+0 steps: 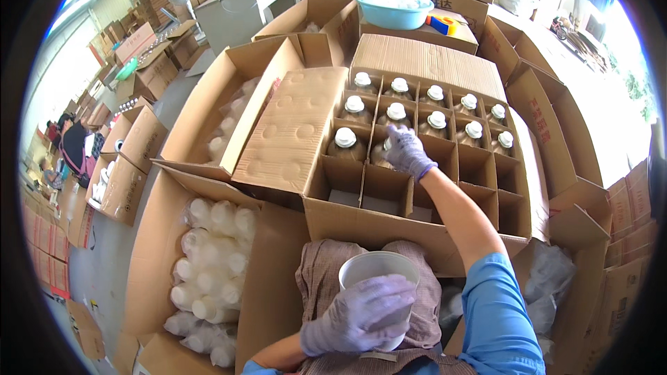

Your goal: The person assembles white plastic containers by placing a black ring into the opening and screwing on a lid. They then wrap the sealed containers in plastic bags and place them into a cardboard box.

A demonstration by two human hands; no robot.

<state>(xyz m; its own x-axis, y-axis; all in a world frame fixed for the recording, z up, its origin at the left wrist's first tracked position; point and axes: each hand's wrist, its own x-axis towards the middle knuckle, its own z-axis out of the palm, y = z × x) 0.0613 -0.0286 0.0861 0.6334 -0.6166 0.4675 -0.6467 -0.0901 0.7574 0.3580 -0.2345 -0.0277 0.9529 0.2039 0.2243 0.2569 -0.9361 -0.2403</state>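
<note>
On my lap stands a white plastic tub (pixel 379 265), its mouth facing up. My left hand (pixel 361 311), in a pale grey glove, is wrapped around the near side of this tub. Ahead, a cardboard box with dividers (pixel 417 221) holds several brown bottles with white caps, such as the bottle (pixel 345 143) at the left. My right hand (pixel 408 151), gloved the same way, reaches into the box with its fingers closed at the top of a bottle (pixel 381 155). Its cap is hidden under the fingers. The nearest row of compartments holds no bottles.
An open carton of white plastic bottles (pixel 214 257) stands at my left. Behind it is another open carton (pixel 201 107) with bagged items. A blue basin (pixel 393 10) with white things sits beyond the divided box. More open cartons (pixel 556 125) line the right side.
</note>
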